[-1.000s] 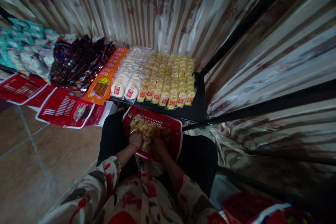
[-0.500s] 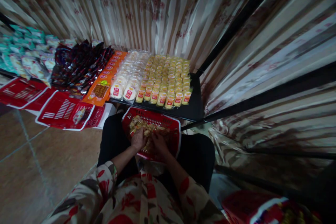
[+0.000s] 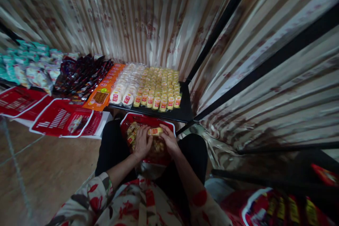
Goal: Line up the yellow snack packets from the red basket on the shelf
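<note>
Between my two hands, over a red plastic basket (image 3: 171, 126) on my lap, is a small yellow wrapped snack cake (image 3: 155, 132) with a red and orange label. My left hand (image 3: 143, 142) closes on its left end, and my right hand (image 3: 169, 139) grips its right end. More wrapped yellow snacks (image 3: 131, 132) lie loose in the basket, partly hidden by my hands. Just beyond, similar yellow packs (image 3: 159, 90) stand in rows on a black table (image 3: 185, 100).
Left of the yellow packs are round white packs (image 3: 124, 88), an orange bag (image 3: 102, 90), dark bags (image 3: 79, 77) and teal-and-white bags (image 3: 31, 63). Red baskets (image 3: 62, 118) sit at front left. A black bar (image 3: 219, 106) and striped curtain (image 3: 148, 17) border the space; another red basket (image 3: 246, 206) is lower right.
Both hands have come up from among the loose snacks in the basket and now hold one snack cake between them. The view has tilted and shifted slightly.
</note>
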`<act>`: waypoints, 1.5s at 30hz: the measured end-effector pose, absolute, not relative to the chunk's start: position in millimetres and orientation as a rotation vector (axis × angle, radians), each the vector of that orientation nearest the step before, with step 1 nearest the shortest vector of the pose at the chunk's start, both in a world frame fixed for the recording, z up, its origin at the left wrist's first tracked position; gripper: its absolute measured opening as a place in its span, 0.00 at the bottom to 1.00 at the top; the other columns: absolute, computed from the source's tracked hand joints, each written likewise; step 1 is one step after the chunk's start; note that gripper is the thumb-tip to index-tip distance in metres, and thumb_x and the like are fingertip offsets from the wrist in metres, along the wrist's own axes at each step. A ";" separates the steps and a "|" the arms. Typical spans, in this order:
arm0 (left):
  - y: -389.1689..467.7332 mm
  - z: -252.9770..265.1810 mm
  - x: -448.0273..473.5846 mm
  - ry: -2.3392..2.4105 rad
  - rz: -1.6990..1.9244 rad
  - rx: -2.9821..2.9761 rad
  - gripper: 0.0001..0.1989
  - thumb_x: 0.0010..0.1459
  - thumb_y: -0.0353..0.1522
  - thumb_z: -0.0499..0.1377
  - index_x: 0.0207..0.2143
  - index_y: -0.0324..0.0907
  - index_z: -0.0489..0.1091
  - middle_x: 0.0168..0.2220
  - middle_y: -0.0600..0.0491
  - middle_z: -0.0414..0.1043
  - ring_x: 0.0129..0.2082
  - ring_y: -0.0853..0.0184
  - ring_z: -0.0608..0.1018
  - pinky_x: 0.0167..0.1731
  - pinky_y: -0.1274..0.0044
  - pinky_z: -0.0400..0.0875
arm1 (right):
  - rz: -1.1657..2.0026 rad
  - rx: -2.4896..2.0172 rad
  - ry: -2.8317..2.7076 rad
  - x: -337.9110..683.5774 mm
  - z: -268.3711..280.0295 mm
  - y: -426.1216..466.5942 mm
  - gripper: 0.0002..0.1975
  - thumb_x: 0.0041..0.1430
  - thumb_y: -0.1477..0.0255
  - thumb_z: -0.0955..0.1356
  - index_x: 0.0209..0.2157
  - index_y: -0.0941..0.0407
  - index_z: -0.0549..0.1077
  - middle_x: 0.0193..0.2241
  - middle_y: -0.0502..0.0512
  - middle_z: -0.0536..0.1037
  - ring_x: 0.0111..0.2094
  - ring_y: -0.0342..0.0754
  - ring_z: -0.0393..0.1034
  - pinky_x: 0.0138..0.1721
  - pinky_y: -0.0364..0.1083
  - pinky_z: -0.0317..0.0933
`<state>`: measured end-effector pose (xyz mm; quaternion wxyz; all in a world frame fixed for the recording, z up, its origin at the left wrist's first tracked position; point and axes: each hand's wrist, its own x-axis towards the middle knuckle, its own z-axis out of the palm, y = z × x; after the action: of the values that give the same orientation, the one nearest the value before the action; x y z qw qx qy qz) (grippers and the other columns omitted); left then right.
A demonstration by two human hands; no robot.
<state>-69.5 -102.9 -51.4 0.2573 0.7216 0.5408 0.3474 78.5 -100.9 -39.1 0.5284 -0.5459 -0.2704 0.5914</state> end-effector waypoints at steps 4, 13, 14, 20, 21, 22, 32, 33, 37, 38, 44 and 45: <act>-101.6 -37.5 -67.2 1.476 0.884 1.567 0.16 0.57 0.33 0.51 0.48 0.40 0.64 0.48 0.47 0.68 0.49 0.64 0.70 0.50 0.70 0.65 | 1.402 -1.265 -0.779 88.5 -24.3 -106.2 0.25 0.38 0.77 0.66 0.42 0.52 0.73 0.45 0.52 0.75 0.44 0.49 0.69 0.37 0.43 0.64; -106.7 -17.3 -65.2 1.380 0.879 1.595 0.16 0.52 0.27 0.53 0.45 0.39 0.67 0.43 0.49 0.72 0.43 0.66 0.73 0.46 0.72 0.67 | 1.152 -1.433 -1.107 92.7 -15.7 -121.5 0.16 0.49 0.66 0.66 0.41 0.53 0.73 0.41 0.53 0.77 0.41 0.49 0.71 0.42 0.47 0.65; -106.1 -13.3 -66.5 1.378 0.871 1.670 0.16 0.52 0.27 0.53 0.45 0.39 0.68 0.43 0.49 0.72 0.43 0.66 0.73 0.47 0.72 0.67 | 1.066 -1.479 -1.209 94.3 -15.3 -123.2 0.16 0.49 0.65 0.67 0.41 0.53 0.73 0.40 0.52 0.77 0.42 0.49 0.71 0.44 0.48 0.64; -100.7 12.7 -71.4 1.176 0.776 2.118 0.19 0.52 0.26 0.53 0.47 0.43 0.68 0.45 0.51 0.71 0.47 0.64 0.71 0.51 0.70 0.64 | 0.716 -1.523 -1.636 101.0 -6.1 -129.0 0.16 0.50 0.69 0.68 0.44 0.52 0.73 0.40 0.53 0.77 0.44 0.49 0.69 0.50 0.50 0.60; -99.6 15.6 -70.7 1.138 0.763 2.158 0.20 0.52 0.26 0.53 0.48 0.43 0.67 0.45 0.51 0.71 0.47 0.64 0.70 0.52 0.69 0.64 | 0.691 -1.520 -1.655 101.0 -4.2 -129.2 0.16 0.50 0.69 0.69 0.43 0.52 0.74 0.40 0.54 0.77 0.44 0.50 0.69 0.50 0.51 0.60; -98.3 18.0 -69.5 1.112 0.760 2.180 0.20 0.52 0.26 0.53 0.48 0.43 0.67 0.45 0.51 0.71 0.48 0.64 0.70 0.52 0.69 0.63 | 0.676 -1.519 -1.658 101.1 -2.4 -129.1 0.15 0.50 0.69 0.69 0.42 0.53 0.75 0.40 0.54 0.77 0.44 0.50 0.69 0.49 0.51 0.60; -82.1 36.1 -31.2 1.318 1.120 1.943 0.21 0.54 0.28 0.52 0.52 0.39 0.61 0.50 0.44 0.65 0.51 0.62 0.69 0.52 0.66 0.65 | 0.853 -1.404 -1.159 119.1 -9.6 -104.4 0.16 0.51 0.62 0.66 0.41 0.54 0.72 0.36 0.54 0.79 0.36 0.48 0.73 0.40 0.48 0.66; -80.8 36.1 -25.2 1.314 1.111 1.938 0.21 0.54 0.27 0.51 0.52 0.38 0.61 0.49 0.44 0.65 0.50 0.63 0.70 0.52 0.67 0.65 | 0.838 -1.392 -1.100 122.5 -11.5 -98.8 0.17 0.51 0.62 0.66 0.41 0.54 0.71 0.36 0.54 0.78 0.36 0.48 0.73 0.39 0.47 0.67; -71.5 29.6 2.8 1.202 0.985 1.902 0.19 0.54 0.27 0.50 0.49 0.38 0.64 0.50 0.45 0.67 0.49 0.65 0.71 0.53 0.69 0.65 | 0.723 -1.442 -1.013 138.0 -14.5 -73.2 0.18 0.51 0.62 0.64 0.42 0.56 0.69 0.38 0.56 0.78 0.35 0.48 0.73 0.39 0.47 0.67; -68.1 27.2 10.3 1.180 0.954 1.879 0.19 0.54 0.26 0.50 0.49 0.39 0.65 0.51 0.45 0.66 0.50 0.65 0.71 0.54 0.69 0.64 | 0.691 -1.474 -1.011 141.8 -14.5 -66.6 0.18 0.52 0.61 0.64 0.42 0.56 0.69 0.38 0.57 0.77 0.35 0.48 0.73 0.39 0.47 0.67; -47.5 20.8 41.7 1.151 0.838 1.757 0.20 0.54 0.26 0.50 0.50 0.39 0.67 0.57 0.47 0.63 0.58 0.65 0.64 0.60 0.69 0.55 | 0.450 -1.708 -1.105 158.1 -17.2 -35.2 0.19 0.55 0.62 0.59 0.43 0.58 0.68 0.38 0.59 0.76 0.38 0.49 0.72 0.42 0.47 0.64; -44.9 21.0 44.3 1.156 0.815 1.747 0.20 0.54 0.27 0.50 0.50 0.38 0.67 0.57 0.47 0.62 0.59 0.65 0.63 0.61 0.69 0.54 | 0.397 -1.734 -1.126 159.9 -18.2 -31.4 0.19 0.55 0.62 0.59 0.43 0.58 0.68 0.38 0.59 0.76 0.39 0.49 0.71 0.42 0.47 0.63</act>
<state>44.3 -44.9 21.0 0.4323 0.7008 0.4638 0.3269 159.9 -31.4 -18.2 0.4953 -0.7156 -0.4646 0.1639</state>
